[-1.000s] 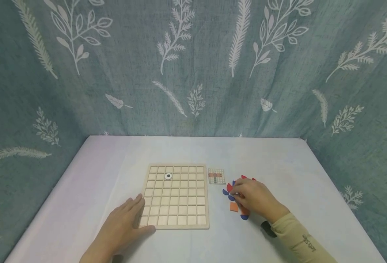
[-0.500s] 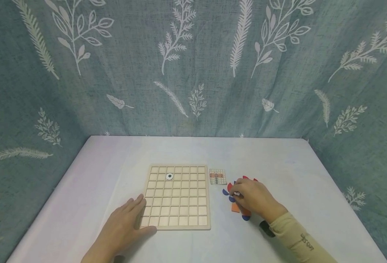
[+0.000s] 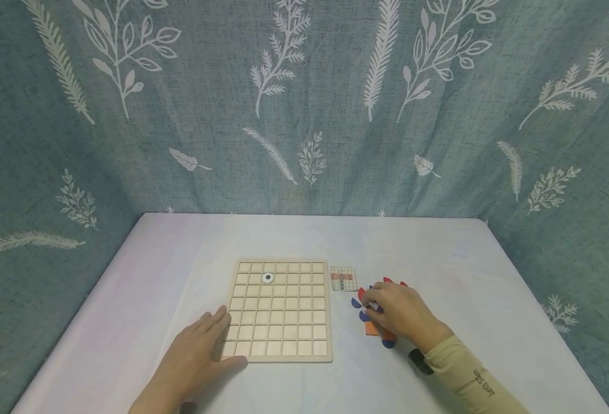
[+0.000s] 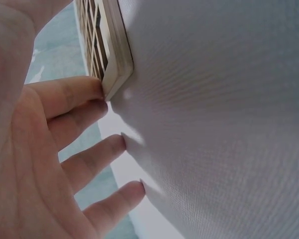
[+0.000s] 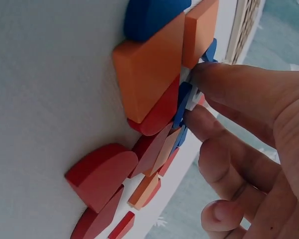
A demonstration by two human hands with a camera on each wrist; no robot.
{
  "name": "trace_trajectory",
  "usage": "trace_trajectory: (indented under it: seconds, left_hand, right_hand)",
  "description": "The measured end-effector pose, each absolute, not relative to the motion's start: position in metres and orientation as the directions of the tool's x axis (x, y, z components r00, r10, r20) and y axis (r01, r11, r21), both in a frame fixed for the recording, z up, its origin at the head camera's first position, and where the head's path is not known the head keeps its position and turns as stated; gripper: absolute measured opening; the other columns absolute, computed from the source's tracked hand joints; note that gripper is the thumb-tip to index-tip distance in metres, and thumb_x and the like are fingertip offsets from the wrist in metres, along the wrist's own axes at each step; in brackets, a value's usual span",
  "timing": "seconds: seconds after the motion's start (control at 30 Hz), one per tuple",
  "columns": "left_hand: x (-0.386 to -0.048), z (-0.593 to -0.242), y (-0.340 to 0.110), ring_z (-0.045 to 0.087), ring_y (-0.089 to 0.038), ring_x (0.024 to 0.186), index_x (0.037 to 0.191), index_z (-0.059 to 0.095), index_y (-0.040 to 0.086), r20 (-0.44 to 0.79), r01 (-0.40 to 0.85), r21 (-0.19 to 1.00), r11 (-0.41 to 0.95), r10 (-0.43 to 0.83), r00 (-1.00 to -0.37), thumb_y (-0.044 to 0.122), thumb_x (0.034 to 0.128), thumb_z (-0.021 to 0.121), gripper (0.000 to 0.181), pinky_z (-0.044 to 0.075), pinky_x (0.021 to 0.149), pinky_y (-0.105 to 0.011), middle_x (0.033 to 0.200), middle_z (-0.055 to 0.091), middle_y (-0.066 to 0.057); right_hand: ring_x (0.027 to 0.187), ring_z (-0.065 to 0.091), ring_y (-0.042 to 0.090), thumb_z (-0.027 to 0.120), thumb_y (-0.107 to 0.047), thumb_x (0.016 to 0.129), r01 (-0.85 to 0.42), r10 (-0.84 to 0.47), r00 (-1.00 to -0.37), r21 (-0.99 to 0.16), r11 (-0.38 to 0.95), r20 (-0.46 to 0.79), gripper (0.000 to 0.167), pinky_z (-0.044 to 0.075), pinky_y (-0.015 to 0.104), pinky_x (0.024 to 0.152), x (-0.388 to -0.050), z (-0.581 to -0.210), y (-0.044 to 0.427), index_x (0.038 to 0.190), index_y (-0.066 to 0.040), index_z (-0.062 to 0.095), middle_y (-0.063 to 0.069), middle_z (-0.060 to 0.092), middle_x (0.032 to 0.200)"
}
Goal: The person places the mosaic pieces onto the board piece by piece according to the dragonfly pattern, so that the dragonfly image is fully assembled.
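A square wooden grid board point(image 3: 290, 302) lies mid-table, with a white disc point(image 3: 267, 278) bearing a black dot in one of its upper cells. My left hand point(image 3: 187, 359) rests at the board's near left corner, fingers straight and spread; fingertips touch the board's edge point(image 4: 120, 64) in the left wrist view. To the right, my right hand point(image 3: 402, 313) is over a cluster of coloured pieces. Its thumb and a finger pinch a small white piece point(image 5: 193, 98), mostly hidden. Around it lie blue pieces point(image 3: 389, 344), an orange square point(image 3: 371, 328) and red pieces point(image 5: 102, 172).
A small printed pattern card point(image 3: 344, 278) lies just right of the board, near its upper corner. The white table point(image 3: 418, 241) ends at a blue-green leaf-patterned curtain point(image 3: 335, 190) behind and at the sides.
The white piece has come into view between the right thumb and finger, and the right hand has barely shifted. The left hand stays at the board. The head view has moved slightly.
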State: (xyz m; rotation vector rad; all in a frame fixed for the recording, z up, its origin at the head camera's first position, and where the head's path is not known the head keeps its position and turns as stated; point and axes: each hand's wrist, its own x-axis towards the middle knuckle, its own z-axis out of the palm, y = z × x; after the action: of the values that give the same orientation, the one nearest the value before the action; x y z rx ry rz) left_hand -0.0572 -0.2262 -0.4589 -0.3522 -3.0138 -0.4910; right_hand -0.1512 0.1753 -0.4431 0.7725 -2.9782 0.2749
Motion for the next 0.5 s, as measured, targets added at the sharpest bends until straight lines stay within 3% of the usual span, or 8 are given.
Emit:
trace_trajectory:
  seconds: [0.23,0.5]
  left_hand:
    - [-0.057,-0.46,-0.227,0.046,-0.045,0.136,0.143,0.054,-0.002,0.105,0.234,0.296,0.926,0.212,-0.972,0.071,0.081,0.069,0.097,0.038,0.112,-0.059,0.152,0.048,-0.017]
    - [-0.057,-0.459,-0.227,0.047,-0.044,0.136,0.144,0.054,-0.001,0.095,0.234,0.297,0.926,0.215,-0.972,0.073,0.0817,0.067,0.098,0.038,0.112,-0.059,0.152,0.048,-0.016]
  right_hand:
    - [0.076,0.061,0.006,0.086,-0.027,0.081,-0.565,-0.535,-0.821,-0.148,0.812,0.201,0.018,0.055,0.023,0.061,-0.154,-0.442,0.176,0.097,-0.021,0.079,-0.008,0.069,0.09]
    - [0.074,0.064,0.008,0.088,-0.021,0.079,-0.716,-0.587,-0.653,-0.137,0.685,0.479,0.026,0.057,0.027,0.06,-0.164,-0.44,0.163,0.102,-0.016,0.078,-0.005,0.071,0.096]
